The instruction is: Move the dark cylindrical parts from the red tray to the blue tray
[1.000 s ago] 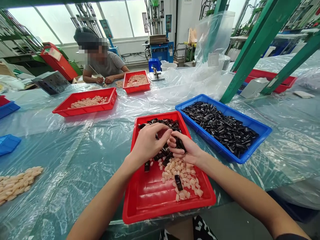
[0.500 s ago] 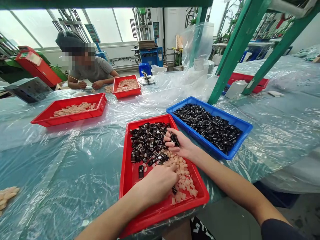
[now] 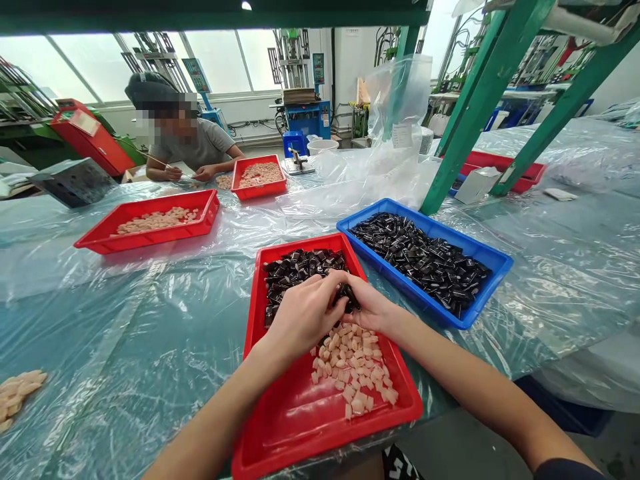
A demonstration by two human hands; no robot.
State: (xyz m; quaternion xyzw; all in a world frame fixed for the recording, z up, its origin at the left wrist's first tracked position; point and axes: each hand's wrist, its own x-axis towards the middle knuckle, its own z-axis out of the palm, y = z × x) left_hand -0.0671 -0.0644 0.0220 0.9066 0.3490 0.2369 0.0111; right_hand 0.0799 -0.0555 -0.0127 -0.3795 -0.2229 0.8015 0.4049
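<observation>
My hands meet over the middle of a red plastic tray (image 3: 280, 433). My right hand (image 3: 373, 310) pinches a few small black pieces (image 3: 347, 298) in its fingers. My left hand (image 3: 305, 313) curls against those pieces, and its fingers hide whatever lies under them. Behind my hands lies a heap of glossy black pieces (image 3: 300, 273), and a heap of small pink pieces (image 3: 353, 370) sits nearer me in the same tray. A blue tray (image 3: 493, 267) full of black pieces (image 3: 420, 260) stands just to the right.
Clear plastic sheeting (image 3: 125, 320) covers the table. Farther off, two red trays (image 3: 145, 230) of pink pieces stand near a seated co-worker (image 3: 193, 147). A loose pink pile (image 3: 17, 393) lies at the left edge. Green steel uprights (image 3: 480, 107) rise at the right.
My left hand has risen from the pink pieces to meet my right hand. The view has shifted slightly, and my hands now cover part of the black heap.
</observation>
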